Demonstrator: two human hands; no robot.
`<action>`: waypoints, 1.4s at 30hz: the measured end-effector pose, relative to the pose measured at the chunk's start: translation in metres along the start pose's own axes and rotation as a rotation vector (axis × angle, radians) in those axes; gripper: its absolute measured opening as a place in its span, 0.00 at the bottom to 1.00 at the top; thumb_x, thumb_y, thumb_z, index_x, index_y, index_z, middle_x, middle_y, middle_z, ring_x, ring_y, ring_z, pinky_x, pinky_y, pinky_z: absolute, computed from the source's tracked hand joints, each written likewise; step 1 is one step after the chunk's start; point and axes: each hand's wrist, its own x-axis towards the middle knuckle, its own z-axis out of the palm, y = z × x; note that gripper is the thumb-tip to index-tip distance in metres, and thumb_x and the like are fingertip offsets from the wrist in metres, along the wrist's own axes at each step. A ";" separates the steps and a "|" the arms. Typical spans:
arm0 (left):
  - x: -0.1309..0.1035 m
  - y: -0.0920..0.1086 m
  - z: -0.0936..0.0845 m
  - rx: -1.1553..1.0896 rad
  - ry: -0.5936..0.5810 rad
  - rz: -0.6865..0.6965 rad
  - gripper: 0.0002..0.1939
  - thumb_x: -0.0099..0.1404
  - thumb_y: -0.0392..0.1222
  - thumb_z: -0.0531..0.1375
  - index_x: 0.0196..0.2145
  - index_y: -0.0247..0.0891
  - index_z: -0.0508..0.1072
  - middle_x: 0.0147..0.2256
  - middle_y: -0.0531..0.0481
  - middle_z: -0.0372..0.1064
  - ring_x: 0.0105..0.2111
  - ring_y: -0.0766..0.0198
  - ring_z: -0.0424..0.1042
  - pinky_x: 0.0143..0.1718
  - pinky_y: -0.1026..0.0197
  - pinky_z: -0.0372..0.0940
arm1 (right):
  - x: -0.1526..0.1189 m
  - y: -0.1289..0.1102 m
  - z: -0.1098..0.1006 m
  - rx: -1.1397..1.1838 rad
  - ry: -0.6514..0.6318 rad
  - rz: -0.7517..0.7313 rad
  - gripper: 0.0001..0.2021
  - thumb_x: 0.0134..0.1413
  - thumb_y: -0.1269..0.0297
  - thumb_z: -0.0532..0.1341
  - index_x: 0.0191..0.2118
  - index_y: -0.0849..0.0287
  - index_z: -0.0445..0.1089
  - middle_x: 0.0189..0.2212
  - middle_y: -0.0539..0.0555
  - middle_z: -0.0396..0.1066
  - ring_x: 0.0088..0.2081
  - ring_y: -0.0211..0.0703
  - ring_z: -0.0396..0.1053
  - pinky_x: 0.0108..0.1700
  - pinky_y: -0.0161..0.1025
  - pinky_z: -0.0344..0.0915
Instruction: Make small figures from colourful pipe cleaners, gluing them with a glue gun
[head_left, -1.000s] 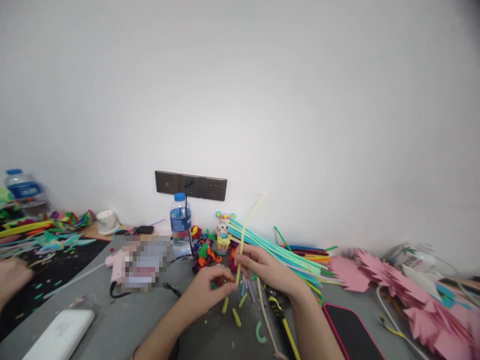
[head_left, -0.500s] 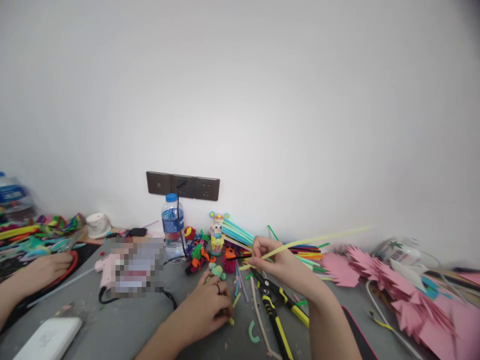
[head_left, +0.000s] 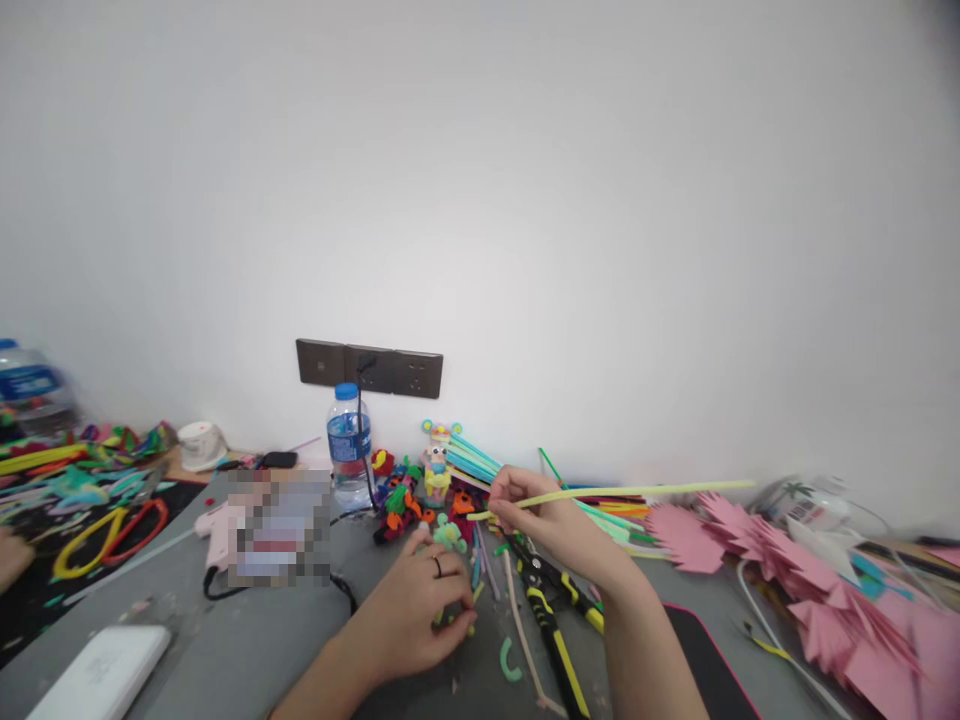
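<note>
My left hand (head_left: 412, 612), with a dark ring on one finger, is closed around a small green fuzzy pipe-cleaner figure (head_left: 451, 534). The figure's curly green part sticks out past the fingertips, and yellow ends show by the thumb; the rest is hidden in the palm. To the right, my right hand (head_left: 541, 520) pinches a long yellow pipe cleaner (head_left: 637, 490) near its left end. Its long end reaches out over the right forearm towards the pink paper. Black-and-yellow pliers (head_left: 551, 625) lie below the right hand, handles apart.
Finished pipe-cleaner figures (head_left: 436, 470), a water bottle (head_left: 349, 440) and bundled pipe cleaners (head_left: 476, 460) stand along the wall. A pink glue gun (head_left: 220, 530) and a white box (head_left: 105, 672) are at left, beyond them scissors (head_left: 139, 530). Folded pink paper (head_left: 810, 580) covers the right. Another person's hand (head_left: 11, 560) shows far left.
The yellow pipe cleaner has tipped lower, and its short left end now shows past my right fingers. My left hand shifted slightly right with the figure. The other person's hand drew back from the scissors.
</note>
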 end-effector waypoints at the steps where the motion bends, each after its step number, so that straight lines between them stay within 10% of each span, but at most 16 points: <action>1: 0.000 0.000 0.001 0.000 0.021 -0.003 0.04 0.64 0.37 0.57 0.30 0.41 0.70 0.32 0.54 0.72 0.37 0.64 0.68 0.54 0.54 0.45 | 0.003 0.004 0.001 0.003 0.008 0.002 0.15 0.58 0.50 0.57 0.33 0.57 0.64 0.22 0.47 0.64 0.25 0.38 0.61 0.29 0.34 0.57; 15: -0.001 -0.007 0.002 -0.084 0.219 0.013 0.15 0.68 0.39 0.51 0.24 0.38 0.67 0.23 0.53 0.67 0.28 0.65 0.66 0.53 0.52 0.53 | 0.031 0.050 0.042 -0.169 -0.063 0.004 0.13 0.60 0.63 0.51 0.30 0.59 0.70 0.25 0.52 0.71 0.27 0.41 0.67 0.30 0.36 0.62; 21: 0.001 -0.011 -0.016 -1.073 0.693 -0.190 0.28 0.70 0.54 0.46 0.15 0.40 0.56 0.17 0.53 0.61 0.21 0.65 0.60 0.50 0.52 0.58 | 0.034 0.040 0.040 0.008 -0.064 0.020 0.18 0.62 0.52 0.49 0.32 0.58 0.69 0.25 0.53 0.73 0.24 0.41 0.67 0.29 0.37 0.64; 27: 0.005 -0.009 -0.029 -1.803 0.743 -0.285 0.29 0.68 0.56 0.50 0.14 0.39 0.54 0.13 0.56 0.52 0.18 0.69 0.52 0.42 0.58 0.63 | 0.030 0.021 0.050 -0.042 -0.038 -0.104 0.09 0.55 0.61 0.60 0.40 0.58 0.72 0.31 0.53 0.75 0.31 0.42 0.70 0.34 0.36 0.65; 42: 0.002 -0.008 -0.020 -1.591 0.663 -0.199 0.29 0.68 0.56 0.50 0.14 0.39 0.53 0.14 0.54 0.55 0.17 0.68 0.55 0.25 0.63 0.55 | 0.036 0.004 0.068 0.022 0.098 -0.007 0.12 0.48 0.56 0.65 0.27 0.62 0.78 0.23 0.53 0.75 0.22 0.37 0.65 0.27 0.33 0.61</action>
